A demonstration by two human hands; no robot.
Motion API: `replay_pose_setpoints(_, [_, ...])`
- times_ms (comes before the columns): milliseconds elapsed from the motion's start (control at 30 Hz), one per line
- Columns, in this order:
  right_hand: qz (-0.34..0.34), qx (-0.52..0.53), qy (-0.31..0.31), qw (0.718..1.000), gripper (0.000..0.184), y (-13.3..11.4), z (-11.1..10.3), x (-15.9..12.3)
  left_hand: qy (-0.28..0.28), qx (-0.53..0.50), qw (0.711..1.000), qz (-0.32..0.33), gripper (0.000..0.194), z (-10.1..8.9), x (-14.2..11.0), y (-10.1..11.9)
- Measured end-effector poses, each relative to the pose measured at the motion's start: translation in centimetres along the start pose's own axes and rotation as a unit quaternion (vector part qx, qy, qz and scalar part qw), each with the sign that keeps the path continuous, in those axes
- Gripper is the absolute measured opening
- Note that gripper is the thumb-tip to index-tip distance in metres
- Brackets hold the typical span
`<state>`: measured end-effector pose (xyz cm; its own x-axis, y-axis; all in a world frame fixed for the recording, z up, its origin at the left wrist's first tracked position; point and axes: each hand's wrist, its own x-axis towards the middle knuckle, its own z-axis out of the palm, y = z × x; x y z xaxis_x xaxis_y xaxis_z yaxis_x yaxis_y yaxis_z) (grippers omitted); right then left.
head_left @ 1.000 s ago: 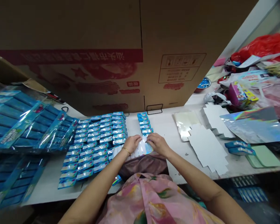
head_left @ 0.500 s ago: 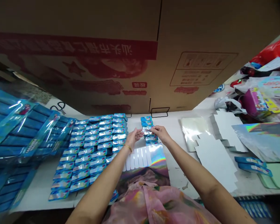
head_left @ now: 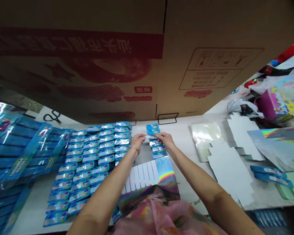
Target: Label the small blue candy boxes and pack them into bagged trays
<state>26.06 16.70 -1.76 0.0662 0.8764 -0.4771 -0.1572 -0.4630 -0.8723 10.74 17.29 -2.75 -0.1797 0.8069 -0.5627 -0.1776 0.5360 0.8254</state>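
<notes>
Above the short middle column of glossy blue boxes, a thin pale strip spans your left hand and right hand, fingertips seemingly pinched on its ends. Nearer you, white strips remain on the silver holographic sheet, its right part bare: apparently partway done.

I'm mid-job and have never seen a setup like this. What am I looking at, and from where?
There is no machine here: these are a person's two bare hands, filmed by one camera worn on the head, looking forward and down. The left hand and right hand are over the white table, by a short column of blue packs; a small pale strip seems held between them. Nearest the body, a shiny sheet bears a row of white strips. To the left sit more rows of blue packs; to the right lie white cut-out cards. A large cardboard box stands behind.
</notes>
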Motion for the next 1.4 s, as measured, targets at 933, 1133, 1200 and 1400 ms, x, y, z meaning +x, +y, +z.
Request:
replay_pose_setpoints(933, [-0.149,-0.550,0.122,0.813,0.023,0.7,1.5,3.7,0.057,0.129,0.989,0.049,0.037,1.8,5.3,-2.6])
replay_pose_setpoints(1133, [-0.227,-0.705,-0.018,0.671,0.037,0.1,0.5,2.3,0.019,0.292,0.955,0.053,0.016,-0.4,3.1,0.0])
replay_pose_setpoints(1200, [-0.225,-0.709,-0.038,0.667,0.036,-0.3,-0.1,2.2,-0.048,0.341,0.937,0.059,0.019,-1.2,0.9,1.3])
replay_pose_setpoints(1400, [-0.311,-0.507,-0.131,0.793,0.027,-1.9,-2.7,-1.1,-0.330,0.487,0.801,0.108,0.042,-2.0,-6.4,2.4])
